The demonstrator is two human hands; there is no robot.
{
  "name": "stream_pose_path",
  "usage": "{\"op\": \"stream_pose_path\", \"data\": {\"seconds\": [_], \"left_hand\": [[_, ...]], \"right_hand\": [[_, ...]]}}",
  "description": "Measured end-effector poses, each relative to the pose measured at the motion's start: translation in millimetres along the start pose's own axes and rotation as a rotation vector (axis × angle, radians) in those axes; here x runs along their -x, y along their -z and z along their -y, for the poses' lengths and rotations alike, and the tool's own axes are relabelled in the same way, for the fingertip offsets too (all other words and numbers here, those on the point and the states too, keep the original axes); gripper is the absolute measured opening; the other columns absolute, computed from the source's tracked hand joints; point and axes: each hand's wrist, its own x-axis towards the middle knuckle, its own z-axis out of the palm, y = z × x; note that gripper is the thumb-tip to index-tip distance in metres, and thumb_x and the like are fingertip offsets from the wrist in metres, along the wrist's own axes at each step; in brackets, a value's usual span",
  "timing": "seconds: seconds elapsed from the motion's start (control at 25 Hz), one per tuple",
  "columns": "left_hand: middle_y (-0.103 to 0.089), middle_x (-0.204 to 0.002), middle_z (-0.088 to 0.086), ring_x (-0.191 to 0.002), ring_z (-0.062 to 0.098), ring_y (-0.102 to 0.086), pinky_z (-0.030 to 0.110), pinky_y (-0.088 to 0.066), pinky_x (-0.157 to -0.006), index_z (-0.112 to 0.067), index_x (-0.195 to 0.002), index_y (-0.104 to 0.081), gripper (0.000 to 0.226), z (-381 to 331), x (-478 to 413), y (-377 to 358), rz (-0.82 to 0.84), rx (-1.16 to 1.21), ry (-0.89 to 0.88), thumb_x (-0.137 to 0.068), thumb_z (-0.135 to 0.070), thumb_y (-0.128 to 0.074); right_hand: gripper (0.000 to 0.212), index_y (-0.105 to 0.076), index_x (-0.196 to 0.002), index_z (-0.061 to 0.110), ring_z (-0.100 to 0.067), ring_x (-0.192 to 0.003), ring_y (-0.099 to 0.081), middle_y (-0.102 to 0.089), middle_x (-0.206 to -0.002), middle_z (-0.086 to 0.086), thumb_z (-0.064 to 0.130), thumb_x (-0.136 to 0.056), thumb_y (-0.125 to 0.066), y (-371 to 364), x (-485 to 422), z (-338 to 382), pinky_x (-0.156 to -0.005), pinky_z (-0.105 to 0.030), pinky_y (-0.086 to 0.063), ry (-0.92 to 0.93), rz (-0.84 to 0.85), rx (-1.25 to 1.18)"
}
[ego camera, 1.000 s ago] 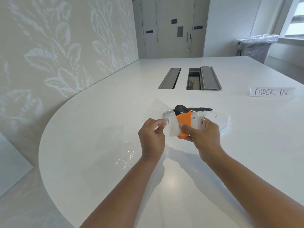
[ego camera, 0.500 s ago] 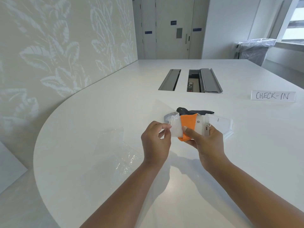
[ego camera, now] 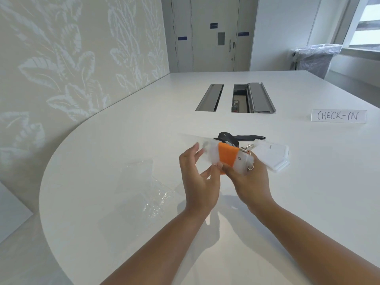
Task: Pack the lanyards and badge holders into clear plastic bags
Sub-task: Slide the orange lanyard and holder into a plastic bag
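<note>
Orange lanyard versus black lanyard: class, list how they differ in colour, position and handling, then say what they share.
Colour: the orange lanyard is bright, the black lanyard dark. Position: the orange lanyard is held above the table; the black lanyard lies on it. Handling: the right hand grips the orange lanyard; no hand touches the black lanyard. Both are straps.
</note>
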Motion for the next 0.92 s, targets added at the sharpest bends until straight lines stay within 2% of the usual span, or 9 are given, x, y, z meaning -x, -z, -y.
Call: {"op": "stream_pose_path", "data": {"seconds": [0.04,0.12,0.2,0.32,0.48,0.68,0.76,0.84,0.92], "left_hand": [[-0.046,-0.126,-0.013,-0.126,0.007,-0.052,0.015,-0.055,-0.077,-0.012,-0.134,-0.048,0.057,0,0,-1,-0.006,0.035,0.072,-0.083,0.005,-0.068],[-0.052,-0.13,-0.006,-0.125,0.014,-0.056,0.021,-0.054,-0.089,-0.019,-0.132,-0.052,0.053,1,0,-2,0.001,0.166,0.208,-0.083,0.001,-0.064],[-0.061,-0.128,0.009,-0.117,0.024,-0.062,0.038,-0.054,-0.094,-0.016,-0.124,-0.058,0.043,-3,-2,-2,-0.013,0.428,0.357,-0.083,-0.004,-0.058],[-0.068,-0.105,0.01,-0.092,0.027,-0.066,0.03,-0.055,-0.072,-0.009,-0.11,-0.057,0.034,-18,-3,2,-0.086,0.794,0.506,-0.076,-0.013,-0.055],[-0.064,-0.11,0.017,-0.081,0.024,-0.066,0.029,-0.051,-0.054,-0.011,-0.112,-0.048,0.041,-27,-2,0,-0.129,0.719,0.631,-0.077,-0.004,-0.067],[-0.066,-0.1,0.016,-0.069,0.026,-0.065,0.024,-0.044,-0.041,-0.02,-0.112,-0.051,0.038,-24,-2,1,-0.152,0.507,0.743,-0.087,0.003,-0.066],[-0.07,-0.091,0.012,-0.07,0.025,-0.067,0.024,-0.046,-0.041,-0.019,-0.109,-0.054,0.038,-25,-2,2,-0.172,0.511,0.717,-0.084,0.003,-0.071],[-0.072,-0.088,0.009,-0.067,0.019,-0.068,0.026,-0.048,-0.044,-0.017,-0.106,-0.056,0.037,-24,-6,4,-0.216,0.541,0.697,-0.082,0.005,-0.073],[-0.073,-0.094,0.01,-0.067,0.018,-0.069,0.026,-0.049,-0.044,-0.017,-0.105,-0.057,0.037,-21,-10,8,-0.229,0.558,0.668,-0.08,0.005,-0.074]], "right_hand": [[0.039,-0.059,-0.102,0.017,-0.01,-0.08,-0.064,-0.068,-0.087,0.01,0.036,-0.077,-0.083,0,3,0,-0.07,-0.023,-0.052,0.084,-0.003,0.159],[0.026,-0.056,-0.095,0.011,-0.006,-0.079,-0.059,-0.065,-0.089,0.016,0.02,-0.084,-0.078,0,5,0,-0.067,-0.023,-0.05,0.356,0.037,0.336],[0.024,-0.056,-0.09,0.008,-0.011,-0.083,-0.06,-0.067,-0.1,0.003,-0.005,-0.08,-0.073,2,2,-8,-0.069,-0.031,-0.052,0.669,0.087,0.439],[0.042,-0.055,-0.09,0.012,-0.021,-0.092,-0.059,-0.064,-0.108,-0.014,-0.022,-0.066,-0.065,8,-7,-16,-0.07,-0.029,-0.05,0.852,0.099,0.502],[0.023,-0.07,-0.089,-0.001,-0.022,-0.107,-0.059,-0.051,-0.119,-0.013,-0.016,-0.072,-0.074,8,-10,-17,-0.078,-0.034,-0.055,0.929,0.076,0.521],[0.025,-0.071,-0.097,0.001,-0.024,-0.108,-0.059,-0.057,-0.119,-0.019,-0.007,-0.073,-0.074,8,-8,-19,-0.08,-0.034,-0.056,0.922,0.096,0.488],[0.038,-0.068,-0.105,0.005,-0.024,-0.115,-0.058,-0.057,-0.123,-0.011,-0.011,-0.07,-0.067,8,-10,-14,-0.091,-0.028,-0.051,0.869,0.081,0.408],[0.053,-0.059,-0.119,0.016,-0.019,-0.12,-0.057,-0.057,-0.127,0.0,-0.012,-0.074,-0.061,6,-8,-13,-0.102,-0.033,-0.049,0.574,0.07,0.269],[0.034,-0.053,-0.121,0.024,-0.017,-0.114,-0.063,-0.068,-0.118,-0.001,0.009,-0.092,-0.063,2,-6,-5,-0.102,-0.042,-0.051,0.13,0.062,0.017]]}}
